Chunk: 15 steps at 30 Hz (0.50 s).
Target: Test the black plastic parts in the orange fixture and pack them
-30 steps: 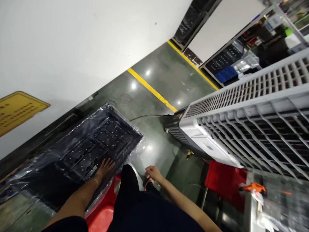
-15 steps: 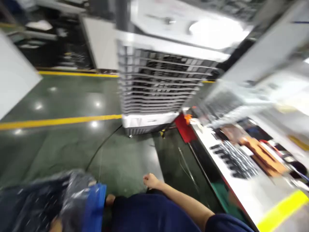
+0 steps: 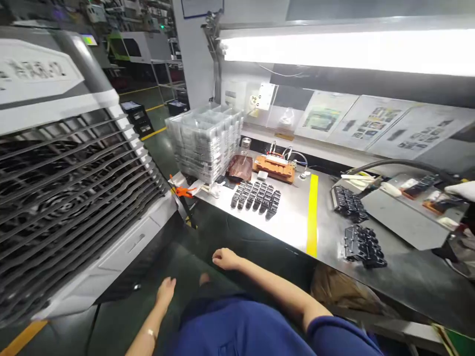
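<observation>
My left hand (image 3: 166, 292) hangs over the floor at the lower left, its fingers loosely bent and partly apart, nothing visible in it. My right hand (image 3: 225, 258) is loosely curled in front of the workbench (image 3: 289, 225), touching nothing; no object shows in it. Beyond it on the bench lie several black ribbed parts (image 3: 256, 197) in a row. Behind them are an orange fixture (image 3: 274, 168) with hoses and a brown sheet-like piece (image 3: 240, 168). A tall stack of clear plastic trays (image 3: 206, 141) stands at the bench's left end.
A large grey fan unit with slats (image 3: 70, 198) stands close on the left. Yellow tape (image 3: 312, 212) crosses the bench; right of it are more black parts (image 3: 363, 244) and a grey sloped box (image 3: 404, 217). An orange clamp-like item (image 3: 183, 192) sits at the bench corner.
My view has swung right, bringing the bench to the middle and the fan unit to the left. The plastic-wrapped blue and dark bundle beside my left hand has gone out of view.
</observation>
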Motion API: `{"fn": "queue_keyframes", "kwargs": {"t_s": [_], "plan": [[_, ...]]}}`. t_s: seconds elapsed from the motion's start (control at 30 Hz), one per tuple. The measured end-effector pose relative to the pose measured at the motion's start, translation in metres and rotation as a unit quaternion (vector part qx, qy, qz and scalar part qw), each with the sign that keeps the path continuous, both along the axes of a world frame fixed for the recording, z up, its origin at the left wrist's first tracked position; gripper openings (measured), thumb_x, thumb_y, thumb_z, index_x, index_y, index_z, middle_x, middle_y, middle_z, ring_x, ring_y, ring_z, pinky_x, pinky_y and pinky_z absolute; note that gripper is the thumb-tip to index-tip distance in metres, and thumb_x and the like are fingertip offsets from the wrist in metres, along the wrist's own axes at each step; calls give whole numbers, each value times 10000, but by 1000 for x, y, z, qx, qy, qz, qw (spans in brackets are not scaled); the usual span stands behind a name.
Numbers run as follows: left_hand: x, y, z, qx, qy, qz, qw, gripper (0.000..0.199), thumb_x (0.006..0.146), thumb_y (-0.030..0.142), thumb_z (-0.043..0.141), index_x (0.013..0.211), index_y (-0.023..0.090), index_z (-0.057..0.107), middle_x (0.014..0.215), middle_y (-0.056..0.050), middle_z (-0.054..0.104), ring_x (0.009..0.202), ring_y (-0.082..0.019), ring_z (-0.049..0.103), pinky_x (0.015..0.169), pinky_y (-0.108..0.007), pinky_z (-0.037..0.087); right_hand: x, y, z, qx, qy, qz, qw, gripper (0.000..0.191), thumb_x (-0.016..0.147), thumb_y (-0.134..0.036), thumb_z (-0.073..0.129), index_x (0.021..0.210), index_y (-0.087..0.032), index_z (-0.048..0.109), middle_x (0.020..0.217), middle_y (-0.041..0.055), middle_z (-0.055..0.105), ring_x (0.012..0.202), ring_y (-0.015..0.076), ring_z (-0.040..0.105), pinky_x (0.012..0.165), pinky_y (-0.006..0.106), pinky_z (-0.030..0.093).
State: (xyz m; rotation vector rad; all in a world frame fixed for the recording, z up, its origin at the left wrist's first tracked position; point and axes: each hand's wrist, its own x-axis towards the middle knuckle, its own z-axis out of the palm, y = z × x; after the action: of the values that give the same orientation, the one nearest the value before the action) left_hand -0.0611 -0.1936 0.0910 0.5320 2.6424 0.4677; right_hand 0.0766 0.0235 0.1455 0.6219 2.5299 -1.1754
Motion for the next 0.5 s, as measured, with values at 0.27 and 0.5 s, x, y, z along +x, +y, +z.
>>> {"fn": "queue_keyframes", "kwargs": {"t_s": [0.27, 0.5], "plan": [[-144, 251, 70, 215, 97, -140, 962, 460, 923, 279, 403, 1359, 136, 438, 1441, -129, 450, 1360, -216, 376, 1133, -372, 309, -129, 149, 100, 129, 204, 2, 971, 272, 904, -325, 538, 1097, -178, 664, 1091, 79, 669, 1026, 195, 598, 910, 291, 434], [-213, 433, 130, 350, 248, -186, 884, 587, 921, 317, 411, 1414, 16, 306, 1524, -244, 265, 1462, -304, 37, 1171, -540, 15, -276, 284, 209, 356, 379, 63, 852, 374, 896, -369, 555, 1177, -124, 576, 1223, 145, 577, 1223, 251, 466, 1076, 432, 329]]}}
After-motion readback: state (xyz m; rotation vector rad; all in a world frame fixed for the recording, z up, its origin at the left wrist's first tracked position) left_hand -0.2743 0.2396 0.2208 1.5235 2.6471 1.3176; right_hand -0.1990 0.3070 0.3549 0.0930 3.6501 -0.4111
